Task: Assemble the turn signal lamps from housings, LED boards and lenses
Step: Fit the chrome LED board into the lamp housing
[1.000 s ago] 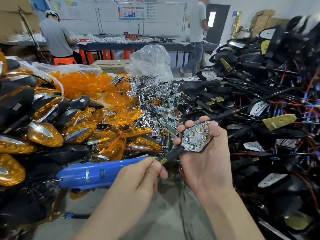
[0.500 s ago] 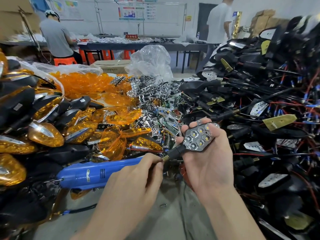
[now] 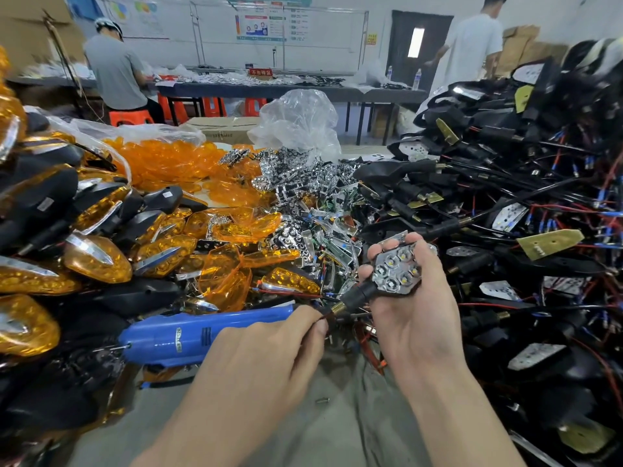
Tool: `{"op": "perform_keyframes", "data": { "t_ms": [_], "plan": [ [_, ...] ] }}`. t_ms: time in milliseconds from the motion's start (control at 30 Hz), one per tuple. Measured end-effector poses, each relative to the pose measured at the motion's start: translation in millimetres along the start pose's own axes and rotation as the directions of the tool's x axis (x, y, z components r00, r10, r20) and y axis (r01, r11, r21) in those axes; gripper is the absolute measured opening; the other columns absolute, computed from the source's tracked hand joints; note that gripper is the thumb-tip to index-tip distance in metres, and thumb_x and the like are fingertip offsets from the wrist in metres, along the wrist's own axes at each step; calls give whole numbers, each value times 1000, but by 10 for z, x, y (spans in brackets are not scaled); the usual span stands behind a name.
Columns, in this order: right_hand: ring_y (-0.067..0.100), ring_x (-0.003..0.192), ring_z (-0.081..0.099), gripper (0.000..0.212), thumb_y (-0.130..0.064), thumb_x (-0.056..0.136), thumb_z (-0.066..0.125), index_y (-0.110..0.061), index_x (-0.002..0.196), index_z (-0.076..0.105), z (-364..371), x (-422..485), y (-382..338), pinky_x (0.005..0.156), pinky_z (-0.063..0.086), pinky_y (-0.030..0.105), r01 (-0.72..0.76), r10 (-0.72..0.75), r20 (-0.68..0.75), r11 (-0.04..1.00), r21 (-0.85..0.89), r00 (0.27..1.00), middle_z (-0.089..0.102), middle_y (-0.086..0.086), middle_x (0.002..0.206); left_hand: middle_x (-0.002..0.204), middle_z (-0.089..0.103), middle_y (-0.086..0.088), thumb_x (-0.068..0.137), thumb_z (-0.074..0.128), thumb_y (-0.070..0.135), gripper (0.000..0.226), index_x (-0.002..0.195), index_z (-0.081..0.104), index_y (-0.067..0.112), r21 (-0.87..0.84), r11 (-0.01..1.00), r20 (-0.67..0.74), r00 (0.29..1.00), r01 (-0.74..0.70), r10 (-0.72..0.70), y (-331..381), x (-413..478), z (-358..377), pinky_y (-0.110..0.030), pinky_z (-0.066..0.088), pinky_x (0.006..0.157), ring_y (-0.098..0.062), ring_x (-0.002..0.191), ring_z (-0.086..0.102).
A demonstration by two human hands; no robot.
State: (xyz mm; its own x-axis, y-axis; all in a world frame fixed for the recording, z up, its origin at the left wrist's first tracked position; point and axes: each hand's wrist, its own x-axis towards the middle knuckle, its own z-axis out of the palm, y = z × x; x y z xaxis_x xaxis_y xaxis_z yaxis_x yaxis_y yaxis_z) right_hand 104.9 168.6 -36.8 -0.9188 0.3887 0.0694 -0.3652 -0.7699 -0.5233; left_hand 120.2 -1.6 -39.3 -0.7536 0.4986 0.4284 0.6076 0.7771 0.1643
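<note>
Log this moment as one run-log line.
right hand: holds housing with LED board | left hand: pinches wires at its stem | orange lenses: loose, none fitted | blue screwdriver: lying behind left hand

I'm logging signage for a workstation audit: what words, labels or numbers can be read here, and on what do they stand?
"不合格区": red sign on the far table.
Blue tool: a small label, too small to read.
Wall posters: blurred, unreadable.
Yellow notice on the wall: unreadable.
Cardboard box: print too faint to read.
Lamp in the right hand: no readable text.
</note>
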Motion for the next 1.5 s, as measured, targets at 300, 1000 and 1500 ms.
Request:
{"op": "perform_keyframes", "data": {
  "t_ms": [300,1000,1500],
  "plan": [
    [21,76,64,7,-22,87,56,-20,92,60,-5,-37,42,62,51,31,-30,22,104,996,80,994,60,3,86,53,50,7,91,9,55,50,92,53,32,-125,991,23,999,38,-36,10,-43,59,-35,42,48,-16,49,50],
    [17,74,68,7,-18,104,52,-15,103,58,23,-48,74,59,55,29,-33,33,10,999,5,999,65,1,82,60,54,4,93,27,54,32,89,52,34,-425,901,1,995,91,-100,4,-49,105,-26,27,49,-17,57,51],
    [15,92,75,18,-39,87,58,-40,84,75,74,-244,381,66,48,33,-166,244,107,862,-479,964,79,2,101,60,53,-18,82,48,58,26,88,63,38,-855,365,289,923,368,-254,81,65,24,-20,33,40,-12,41,41]
  ]
}}
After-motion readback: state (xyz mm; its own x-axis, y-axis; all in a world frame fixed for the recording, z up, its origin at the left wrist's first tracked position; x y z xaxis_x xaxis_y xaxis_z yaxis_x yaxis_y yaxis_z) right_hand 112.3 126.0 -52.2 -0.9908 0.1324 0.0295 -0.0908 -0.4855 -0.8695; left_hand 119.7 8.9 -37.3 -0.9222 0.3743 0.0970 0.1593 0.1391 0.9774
